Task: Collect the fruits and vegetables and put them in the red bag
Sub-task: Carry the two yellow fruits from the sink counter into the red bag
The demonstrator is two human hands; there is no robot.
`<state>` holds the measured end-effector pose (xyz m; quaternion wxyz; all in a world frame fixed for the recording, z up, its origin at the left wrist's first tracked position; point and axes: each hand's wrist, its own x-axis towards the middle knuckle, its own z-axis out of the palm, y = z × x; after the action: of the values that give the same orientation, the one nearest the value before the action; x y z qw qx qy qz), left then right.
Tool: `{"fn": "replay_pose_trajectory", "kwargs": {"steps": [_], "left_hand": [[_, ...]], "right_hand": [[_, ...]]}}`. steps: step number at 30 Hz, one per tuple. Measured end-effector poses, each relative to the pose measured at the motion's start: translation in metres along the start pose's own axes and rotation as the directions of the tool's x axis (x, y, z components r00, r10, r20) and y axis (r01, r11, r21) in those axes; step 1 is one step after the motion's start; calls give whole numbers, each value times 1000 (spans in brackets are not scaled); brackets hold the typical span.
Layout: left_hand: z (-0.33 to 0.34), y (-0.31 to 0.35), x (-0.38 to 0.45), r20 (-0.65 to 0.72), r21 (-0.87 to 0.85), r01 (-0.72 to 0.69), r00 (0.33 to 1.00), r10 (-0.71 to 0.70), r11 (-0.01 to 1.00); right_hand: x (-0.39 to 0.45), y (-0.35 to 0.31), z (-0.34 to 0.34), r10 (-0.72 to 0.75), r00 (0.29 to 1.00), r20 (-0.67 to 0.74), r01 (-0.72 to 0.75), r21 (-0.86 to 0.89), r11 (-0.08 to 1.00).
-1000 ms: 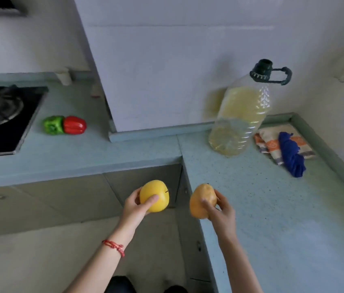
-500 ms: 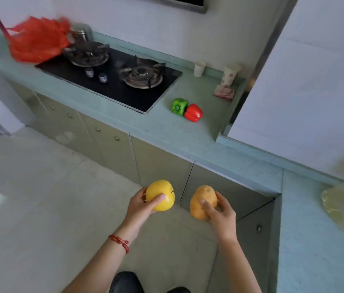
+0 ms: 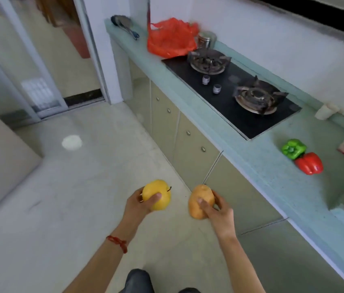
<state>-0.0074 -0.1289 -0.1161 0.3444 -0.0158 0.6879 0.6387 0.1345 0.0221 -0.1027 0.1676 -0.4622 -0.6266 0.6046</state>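
Note:
My left hand (image 3: 137, 205) grips a yellow apple (image 3: 157, 194) out over the floor. My right hand (image 3: 216, 210) grips an orange-brown potato (image 3: 199, 200) just beside it. The red bag (image 3: 171, 38), crumpled plastic, sits on the counter's far end left of the stove. A green pepper (image 3: 293, 148) and a red pepper (image 3: 310, 163) lie touching on the counter at right, well away from both hands.
The pale green counter (image 3: 230, 142) runs diagonally with a black two-burner gas stove (image 3: 230, 89) set in it. A metal canister (image 3: 207, 39) stands behind the bag. Cabinet doors (image 3: 190, 144) below. Tiled floor (image 3: 71, 187) and a doorway lie left.
The view has swung left from the corner with the oil bottle along the counter; the red bag and doorway have come into sight. Both hands keep hold of the apple and potato.

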Motion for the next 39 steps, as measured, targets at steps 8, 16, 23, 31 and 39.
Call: {"fn": "replay_pose_trajectory", "kwargs": {"steps": [8, 16, 23, 31, 39], "left_hand": [[-91, 13, 23, -256, -150, -18, 966, -22, 989], [-121, 15, 27, -406, -255, -42, 911, -67, 966], [-109, 33, 51, -458, -293, -94, 887, -54, 951], [-114, 60, 109, -493, -265, -104, 869, -42, 959], [-167, 115, 222, -491, -261, -128, 871, -18, 957]], "right_hand": [[37, -24, 111, -24, 967, 255, 55, -116, 992], [59, -48, 164, -2, 890, 456, 92, -174, 980], [95, -71, 180, -21, 846, 533, 137, -179, 974], [149, -94, 217, -12, 821, 570, 133, -171, 976], [233, -132, 310, -25, 840, 542, 127, -151, 980]]}}
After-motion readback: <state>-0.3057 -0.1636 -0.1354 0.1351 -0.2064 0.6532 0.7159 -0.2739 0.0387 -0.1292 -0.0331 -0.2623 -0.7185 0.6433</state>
